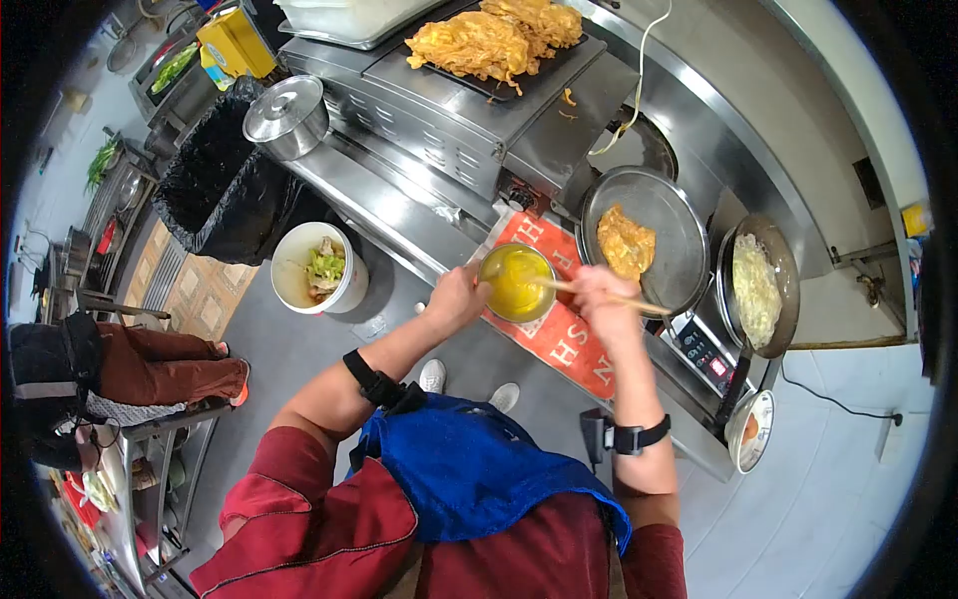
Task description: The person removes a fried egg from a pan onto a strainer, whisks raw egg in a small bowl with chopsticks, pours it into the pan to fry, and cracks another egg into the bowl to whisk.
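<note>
My left hand (459,298) is closed on the rim of a round metal bowl (486,297) with yellow beaten egg (521,283) in it. In my right hand (607,299) is a pair of chopsticks (644,303); their thin ends reach into the egg, slightly blurred. Under the bowl lies a red cloth with white letters (571,349). Just beyond my right hand, a round mesh strainer (671,225) holds a piece of fried egg (626,243). To its right, a frying pan (788,314) contains a pale yellow egg layer (755,290).
An induction cooker (702,351) with a lit display sits beneath the pan. At far right stands a white bowl (750,434) with an egg. Fried egg sheets (479,45) are piled on a tray atop a steel unit. A white bucket (349,285) and black-lined bin (200,200) stand left. Another person (150,364) is at far left.
</note>
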`<state>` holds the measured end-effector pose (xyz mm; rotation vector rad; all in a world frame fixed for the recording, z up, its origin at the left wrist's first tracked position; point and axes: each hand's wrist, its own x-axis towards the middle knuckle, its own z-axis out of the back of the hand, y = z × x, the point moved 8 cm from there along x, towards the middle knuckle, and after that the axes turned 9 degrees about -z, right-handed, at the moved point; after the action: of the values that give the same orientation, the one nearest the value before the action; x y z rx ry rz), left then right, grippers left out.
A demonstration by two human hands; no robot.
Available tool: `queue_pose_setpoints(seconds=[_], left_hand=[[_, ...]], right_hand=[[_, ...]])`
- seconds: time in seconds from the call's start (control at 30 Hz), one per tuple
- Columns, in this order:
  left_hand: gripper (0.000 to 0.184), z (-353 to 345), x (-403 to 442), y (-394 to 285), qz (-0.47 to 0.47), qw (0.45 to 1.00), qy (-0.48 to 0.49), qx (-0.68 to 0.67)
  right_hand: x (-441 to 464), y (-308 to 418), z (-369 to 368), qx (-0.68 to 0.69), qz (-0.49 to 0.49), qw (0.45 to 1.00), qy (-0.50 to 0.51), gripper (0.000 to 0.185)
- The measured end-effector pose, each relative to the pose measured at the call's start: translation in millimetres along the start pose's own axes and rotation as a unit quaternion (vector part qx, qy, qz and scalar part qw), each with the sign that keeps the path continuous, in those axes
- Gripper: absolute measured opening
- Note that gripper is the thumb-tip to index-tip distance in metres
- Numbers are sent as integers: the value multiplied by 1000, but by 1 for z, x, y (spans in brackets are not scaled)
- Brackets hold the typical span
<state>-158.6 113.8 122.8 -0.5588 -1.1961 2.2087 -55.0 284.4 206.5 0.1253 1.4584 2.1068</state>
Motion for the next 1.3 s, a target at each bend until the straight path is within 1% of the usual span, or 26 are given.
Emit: queue_pose_setpoints(seconds=[0.1, 0.17, 0.2, 0.23, 0.27, 0.3, 0.33, 0.37, 0.4, 0.47, 0.5, 0.53, 0.57, 0.63, 0.7, 0.73, 0.77, 0.8, 0.87, 0.9, 1.1, 1.13, 1.17, 1.23, 1.27, 1.3], left_hand=[[31, 2, 1, 6, -4, 1000, -8, 7], [30, -1, 0, 13, -13, 1000, -8, 7], [28, -7, 0, 12, -25, 1000, 5, -14], [25, -8, 0, 13, -32, 999, 8, -32], [21, -13, 4, 16, -7, 998, 21, 52], [23, -21, 8, 13, -12, 991, 64, 114], [22, -9, 0, 0, 36, 993, 71, 89], [20, -23, 8, 25, 65, 989, 41, 129], [20, -1, -5, 7, 112, 991, 9, 76], [36, 6, -7, 4, 54, 998, -41, -7], [40, -16, 6, 18, 30, 999, -18, 31], [34, -10, 2, 8, 15, 1000, -20, -3], [34, -9, 3, 3, 17, 999, -35, -7], [27, -9, -3, 6, 45, 999, -30, 6], [22, 1, -7, 0, 56, 996, -67, 8], [23, 5, -11, -6, 58, 996, -67, -1], [23, 7, -13, -9, 59, 996, -66, -12], [23, 2, -11, -9, 50, 998, -47, -15], [24, 6, -16, -11, 57, 996, -64, -22], [24, 8, -18, -11, 61, 995, -74, -28], [24, 1, -15, -9, 71, 996, -47, -10], [24, 1, -15, -9, 70, 997, -43, -8], [24, 3, -16, -6, 78, 996, -50, -4], [33, 2, -18, -10, 68, 997, -19, -10], [46, 3, -18, -9, 30, 998, -54, -22], [54, 0, -17, -7, 16, 999, -35, -14]], right_hand=[[-8, 14, -18, -28, 33, 996, 76, 24], [-8, 18, 8, -30, 96, 995, -4, 23], [-1, 9, 20, 24, -2, 999, -37, 22], [-5, 25, 24, -66, 14, 996, -57, 22], [-5, 25, 12, -126, 129, 982, -56, 24], [-4, 0, -5, -87, 64, 994, 25, 25], [-10, -6, -9, -97, 12, 994, 47, 25], [-10, 4, -12, -121, 57, 990, 53, 24], [-5, -11, -6, 11, -47, 997, 58, 25], [32, -35, 26, -46, 98, 993, 47, 29], [34, -30, 36, -39, 79, 996, -34, 31], [39, -35, 28, -41, 86, 995, -19, 31], [14, -12, 8, -318, 128, 939, 18, 31], [-2, 7, -11, -287, 162, 939, 99, 28], [20, -16, 7, -214, 76, 966, 126, 26], [35, -47, 24, -124, -168, 975, 72, 25], [30, -39, 16, -128, -164, 975, 75, 25], [21, -14, 6, -172, -36, 982, 69, 24], [-4, 28, -17, -236, 220, 945, 52, 22], [-3, 28, -19, -234, 223, 945, 55, 22], [19, -10, 14, -89, 4, 996, 32, 22], [8, 10, 4, -195, 154, 968, 37, 18], [-12, 28, -12, -294, 299, 907, 40, 16], [40, -40, 12, -124, 107, 980, 116, 31], [13, 0, 0, -23, 102, 981, 163, 22], [5, 4, -5, -1, 63, 990, 128, 19]])
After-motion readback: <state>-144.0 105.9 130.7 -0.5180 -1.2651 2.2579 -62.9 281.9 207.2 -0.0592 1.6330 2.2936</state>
